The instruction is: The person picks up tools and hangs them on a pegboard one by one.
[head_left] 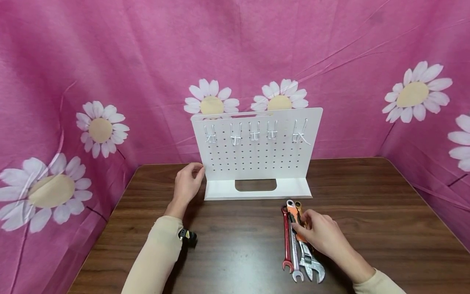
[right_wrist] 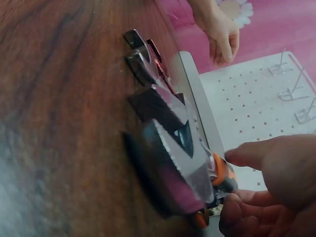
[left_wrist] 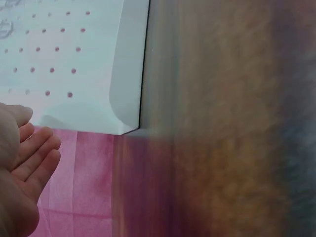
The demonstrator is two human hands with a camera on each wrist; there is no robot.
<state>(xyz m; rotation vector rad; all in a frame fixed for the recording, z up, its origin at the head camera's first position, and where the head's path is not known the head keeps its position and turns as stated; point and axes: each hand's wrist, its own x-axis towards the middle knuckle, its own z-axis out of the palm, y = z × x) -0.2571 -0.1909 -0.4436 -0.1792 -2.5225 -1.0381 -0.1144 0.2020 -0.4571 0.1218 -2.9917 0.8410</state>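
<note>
A white pegboard stand (head_left: 253, 159) stands upright on the table, metal hooks (head_left: 254, 131) along its upper part. My left hand (head_left: 188, 181) is at its left edge, with relaxed fingers (left_wrist: 42, 163) beside the board and the thumb overlapping it in the left wrist view. My right hand (head_left: 324, 232) pinches the orange-and-black handle of an adjustable wrench (head_left: 307, 259) between thumb and fingers. Close alongside lie a red wrench (head_left: 286, 241) and a silver combination wrench (head_left: 295, 255). A gold-coloured wrench (head_left: 298, 205) is mostly hidden beneath my right hand.
The brown wooden table (head_left: 238, 249) runs back to a pink cloth (head_left: 158, 53) printed with daisies, which surrounds it on the left, back and right. A small black device (head_left: 188, 237) sits at my left wrist. The stand's base (head_left: 220, 191) reaches toward the wrenches.
</note>
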